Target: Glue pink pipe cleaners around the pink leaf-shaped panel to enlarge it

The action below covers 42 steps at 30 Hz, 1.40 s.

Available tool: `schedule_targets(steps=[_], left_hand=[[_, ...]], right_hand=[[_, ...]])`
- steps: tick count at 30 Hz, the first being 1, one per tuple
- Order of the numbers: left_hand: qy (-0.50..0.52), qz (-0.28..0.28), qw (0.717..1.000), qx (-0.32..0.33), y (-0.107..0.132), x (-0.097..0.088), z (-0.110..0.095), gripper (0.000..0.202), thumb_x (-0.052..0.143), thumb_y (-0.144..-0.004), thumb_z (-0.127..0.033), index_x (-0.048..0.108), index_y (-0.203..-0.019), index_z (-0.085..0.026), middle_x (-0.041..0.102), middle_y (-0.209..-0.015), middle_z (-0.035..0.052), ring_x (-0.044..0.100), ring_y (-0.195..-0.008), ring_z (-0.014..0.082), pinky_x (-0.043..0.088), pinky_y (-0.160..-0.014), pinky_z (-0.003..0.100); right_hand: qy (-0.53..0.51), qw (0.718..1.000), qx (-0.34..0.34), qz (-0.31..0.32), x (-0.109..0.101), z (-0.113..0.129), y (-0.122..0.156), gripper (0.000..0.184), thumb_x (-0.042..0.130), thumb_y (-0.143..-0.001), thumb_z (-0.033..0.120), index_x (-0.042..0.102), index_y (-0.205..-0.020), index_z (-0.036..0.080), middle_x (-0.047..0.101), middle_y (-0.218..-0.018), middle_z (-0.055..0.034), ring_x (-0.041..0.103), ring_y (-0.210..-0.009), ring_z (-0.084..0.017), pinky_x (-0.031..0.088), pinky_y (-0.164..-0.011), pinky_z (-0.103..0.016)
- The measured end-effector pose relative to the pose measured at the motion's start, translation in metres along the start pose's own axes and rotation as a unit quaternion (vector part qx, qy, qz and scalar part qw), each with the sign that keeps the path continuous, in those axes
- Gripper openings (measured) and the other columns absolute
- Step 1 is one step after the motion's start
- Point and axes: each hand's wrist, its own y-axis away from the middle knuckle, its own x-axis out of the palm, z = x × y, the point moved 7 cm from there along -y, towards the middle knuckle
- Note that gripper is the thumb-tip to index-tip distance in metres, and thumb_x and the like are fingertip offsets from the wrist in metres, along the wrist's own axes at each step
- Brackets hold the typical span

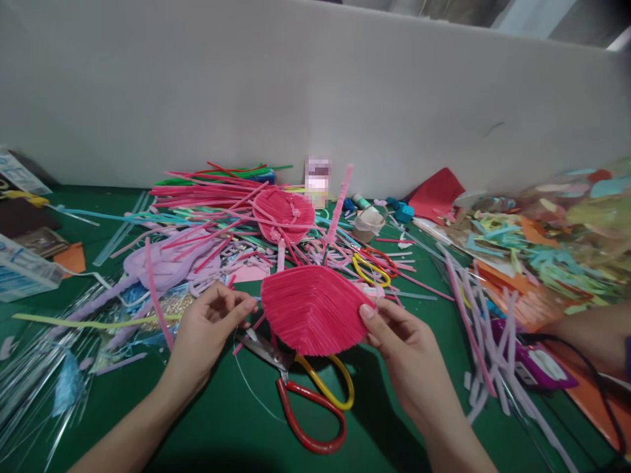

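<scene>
My right hand pinches the right tip of a deep-pink petal, built from pipe cleaners side by side with a ridge down its middle. It is held above the table, broad face toward me. At its left end my left hand has thumb and forefinger pressed together. A thin pale thread hangs from about those fingers and curves down to the table; its upper end is hard to see. Under the petal lie scissors with one red and one yellow handle, blades partly hidden by the petal.
Behind lie pink pipe cleaners, a round pink piece, a lilac piece and yellow-handled scissors. Clear strips spread at left. Lilac pipe cleaners, a purple package and another person's arm are at right.
</scene>
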Motion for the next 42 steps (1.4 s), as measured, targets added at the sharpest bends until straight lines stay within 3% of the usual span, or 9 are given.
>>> schedule_targets(steps=[7, 16, 21, 24, 28, 32, 36, 40, 42], left_hand=[[-0.039, -0.005, 0.999, -0.015, -0.001, -0.001, 0.003, 0.037, 0.074, -0.071, -0.044, 0.053, -0.056, -0.018, 0.067, -0.071, 0.0030, 0.063, -0.071, 0.0173, 0.051, -0.060, 0.025], [0.084, 0.014, 0.992, -0.096, -0.003, 0.001, 0.020, 0.028, 0.081, -0.066, -0.039, 0.068, -0.074, -0.016, 0.073, -0.071, 0.0034, 0.068, -0.069, 0.0163, 0.052, -0.073, 0.026], [0.170, 0.156, 0.969, -0.085, 0.011, 0.026, 0.016, 0.060, 0.061, -0.072, -0.067, 0.074, -0.098, -0.014, 0.076, -0.097, 0.0140, 0.069, -0.093, 0.0276, 0.051, -0.087, 0.037], [0.172, 0.225, 0.955, -0.093, 0.024, 0.041, 0.016, 0.056, 0.074, -0.070, -0.052, 0.070, -0.113, -0.017, 0.073, -0.110, 0.0133, 0.066, -0.105, 0.0305, 0.050, -0.091, 0.038], [0.203, 0.168, 0.954, -0.147, 0.026, 0.041, 0.023, 0.030, 0.069, -0.082, -0.033, 0.072, -0.105, -0.014, 0.076, -0.100, 0.0126, 0.068, -0.102, 0.0296, 0.053, -0.088, 0.039], [0.278, 0.121, 0.942, -0.142, 0.019, 0.035, 0.016, 0.029, 0.067, -0.084, -0.025, 0.069, -0.111, -0.015, 0.075, -0.105, 0.0107, 0.069, -0.100, 0.0267, 0.056, -0.087, 0.037], [0.301, 0.056, 0.945, -0.117, 0.010, 0.022, 0.010, 0.040, 0.065, -0.084, -0.016, 0.061, -0.123, -0.022, 0.074, -0.110, 0.0076, 0.071, -0.093, 0.0233, 0.060, -0.081, 0.036], [0.316, 0.019, 0.940, -0.126, 0.005, 0.015, 0.011, 0.039, 0.059, -0.086, -0.011, 0.060, -0.123, -0.022, 0.074, -0.107, 0.0084, 0.072, -0.087, 0.0217, 0.062, -0.074, 0.036], [0.328, 0.007, 0.935, -0.136, 0.004, 0.014, 0.014, 0.039, 0.059, -0.084, -0.008, 0.062, -0.121, -0.020, 0.075, -0.103, 0.0090, 0.072, -0.085, 0.0221, 0.062, -0.072, 0.036]], right_hand=[[-0.002, 1.000, 0.008, -0.001, 0.000, 0.001, 0.000, 0.021, 0.078, -0.071, 0.038, 0.073, -0.081, 0.020, 0.059, -0.067, 0.0014, 0.045, -0.056, -0.008, 0.042, -0.053, -0.018], [-0.059, 0.998, -0.001, -0.029, 0.008, -0.005, 0.009, 0.024, 0.077, -0.073, 0.037, 0.070, -0.091, 0.022, 0.067, -0.082, 0.0001, 0.056, -0.064, -0.009, 0.048, -0.057, -0.017], [-0.107, 0.994, 0.003, -0.020, 0.033, -0.018, 0.015, 0.028, 0.072, -0.078, 0.038, 0.060, -0.100, 0.025, 0.067, -0.081, 0.0025, 0.063, -0.069, -0.012, 0.053, -0.065, -0.023], [-0.100, 0.995, 0.005, 0.017, 0.055, -0.027, 0.020, 0.027, 0.068, -0.082, 0.040, 0.055, -0.101, 0.025, 0.069, -0.089, 0.0012, 0.065, -0.075, -0.013, 0.054, -0.069, -0.025], [-0.059, 0.995, -0.009, 0.077, 0.075, -0.030, 0.026, 0.027, 0.066, -0.083, 0.038, 0.054, -0.102, 0.024, 0.069, -0.096, -0.0021, 0.067, -0.084, -0.015, 0.054, -0.076, -0.026], [0.097, 0.984, -0.050, 0.137, 0.070, -0.020, 0.027, 0.027, 0.059, -0.087, 0.035, 0.057, -0.111, 0.024, 0.067, -0.098, -0.0043, 0.065, -0.091, -0.017, 0.053, -0.079, -0.028], [0.376, 0.911, -0.153, 0.077, 0.029, -0.004, 0.010, 0.030, 0.055, -0.088, 0.038, 0.059, -0.114, 0.023, 0.064, -0.110, -0.0089, 0.061, -0.099, -0.022, 0.051, -0.084, -0.037], [0.677, 0.707, -0.184, -0.088, -0.022, 0.000, -0.017, 0.049, 0.056, -0.084, 0.053, 0.060, -0.104, 0.008, 0.061, -0.096, -0.0204, 0.057, -0.094, -0.035, 0.046, -0.080, -0.047], [0.731, 0.659, -0.151, -0.092, -0.037, -0.010, -0.029, 0.056, 0.057, -0.082, 0.057, 0.058, -0.102, 0.005, 0.061, -0.091, -0.0215, 0.059, -0.089, -0.036, 0.046, -0.076, -0.044]])
